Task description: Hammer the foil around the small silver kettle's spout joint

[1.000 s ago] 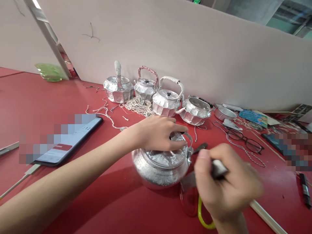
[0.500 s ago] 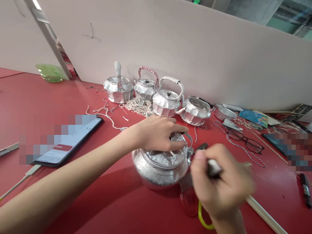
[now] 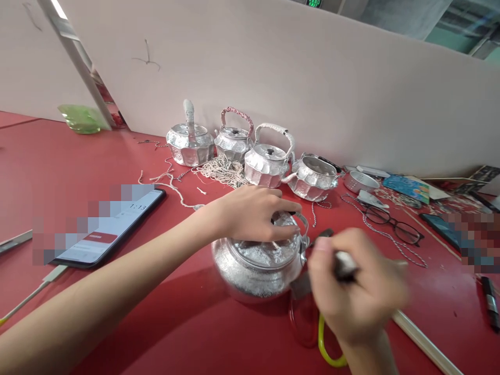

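Note:
A hammered silver kettle stands before me on the red tabletop. My left hand lies across its lid, holding the kettle from above, thumb and fingers around the top near the metal handle. Just right of the kettle, my right hand is closed around a hand tool with a dark end; motion blur hides its exact kind. Its end is close to the handle's joint; I cannot tell if they touch. A yellow loop, perhaps a scissors handle, shows partly behind my right wrist.
Several silver kettles and a string heap line the white partition. A phone with a cable lies left. Eyeglasses, cord, a perforated strainer and a marker lie right.
My right hand and its tool have shifted very slightly, blurred in both frames. My left hand and the kettle stay in place.

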`<state>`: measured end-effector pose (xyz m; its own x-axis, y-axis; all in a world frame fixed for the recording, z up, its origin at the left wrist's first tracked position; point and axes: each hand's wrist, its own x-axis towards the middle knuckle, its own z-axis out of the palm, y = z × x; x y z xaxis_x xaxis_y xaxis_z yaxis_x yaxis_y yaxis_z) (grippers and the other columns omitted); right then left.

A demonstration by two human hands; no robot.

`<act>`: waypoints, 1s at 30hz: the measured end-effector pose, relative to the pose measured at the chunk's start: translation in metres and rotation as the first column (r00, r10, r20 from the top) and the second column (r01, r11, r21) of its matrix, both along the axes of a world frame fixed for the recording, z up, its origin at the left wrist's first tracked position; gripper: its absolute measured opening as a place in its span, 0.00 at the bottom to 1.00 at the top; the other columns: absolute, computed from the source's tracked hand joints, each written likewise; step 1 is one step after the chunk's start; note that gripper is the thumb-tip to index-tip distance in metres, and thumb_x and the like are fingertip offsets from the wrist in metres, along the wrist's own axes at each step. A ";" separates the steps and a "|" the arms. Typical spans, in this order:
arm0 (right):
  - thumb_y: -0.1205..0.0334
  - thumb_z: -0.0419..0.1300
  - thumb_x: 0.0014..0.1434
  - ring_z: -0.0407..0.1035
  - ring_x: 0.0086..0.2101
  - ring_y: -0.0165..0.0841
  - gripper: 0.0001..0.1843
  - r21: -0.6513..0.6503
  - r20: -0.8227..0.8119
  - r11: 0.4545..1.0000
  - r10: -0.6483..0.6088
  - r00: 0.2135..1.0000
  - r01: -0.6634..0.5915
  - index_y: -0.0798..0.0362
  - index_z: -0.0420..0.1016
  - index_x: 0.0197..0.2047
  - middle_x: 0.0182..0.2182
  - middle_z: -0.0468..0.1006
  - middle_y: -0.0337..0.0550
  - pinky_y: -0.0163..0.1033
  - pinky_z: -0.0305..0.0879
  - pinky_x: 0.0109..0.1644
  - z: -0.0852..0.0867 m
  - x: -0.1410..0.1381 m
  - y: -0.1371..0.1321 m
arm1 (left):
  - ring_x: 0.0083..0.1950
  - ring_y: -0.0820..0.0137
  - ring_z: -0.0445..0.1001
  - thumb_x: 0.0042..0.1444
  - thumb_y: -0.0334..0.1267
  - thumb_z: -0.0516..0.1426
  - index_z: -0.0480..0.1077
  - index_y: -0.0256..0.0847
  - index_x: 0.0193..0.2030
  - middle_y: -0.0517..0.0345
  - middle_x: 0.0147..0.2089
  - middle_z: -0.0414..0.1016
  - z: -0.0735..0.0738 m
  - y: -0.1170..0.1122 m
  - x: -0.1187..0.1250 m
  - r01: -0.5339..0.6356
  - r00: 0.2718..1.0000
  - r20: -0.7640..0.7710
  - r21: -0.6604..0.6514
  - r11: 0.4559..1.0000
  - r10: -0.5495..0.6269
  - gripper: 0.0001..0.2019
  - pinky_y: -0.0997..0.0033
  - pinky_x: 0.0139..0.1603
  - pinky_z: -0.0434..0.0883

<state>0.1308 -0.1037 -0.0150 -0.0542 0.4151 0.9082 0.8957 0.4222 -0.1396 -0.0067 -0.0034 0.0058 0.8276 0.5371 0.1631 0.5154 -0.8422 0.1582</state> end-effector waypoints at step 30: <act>0.69 0.54 0.52 0.47 0.16 0.18 0.10 -0.030 -0.038 0.999 0.017 0.999 -0.018 0.54 0.58 0.21 0.13 0.51 0.29 0.28 0.47 0.19 -0.002 -0.005 0.000 | 0.39 0.66 0.69 0.56 0.53 0.45 0.61 0.52 0.54 0.57 0.42 0.70 0.000 0.001 0.000 0.011 1.000 -0.003 -0.007 1.000 -0.011 0.21 0.70 0.34 0.61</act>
<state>0.1255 -0.1039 -0.0174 -0.0276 0.4414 0.8969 0.8819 0.4332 -0.1861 -0.0069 -0.0025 0.0060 0.8341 0.5287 0.1572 0.5063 -0.8470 0.1622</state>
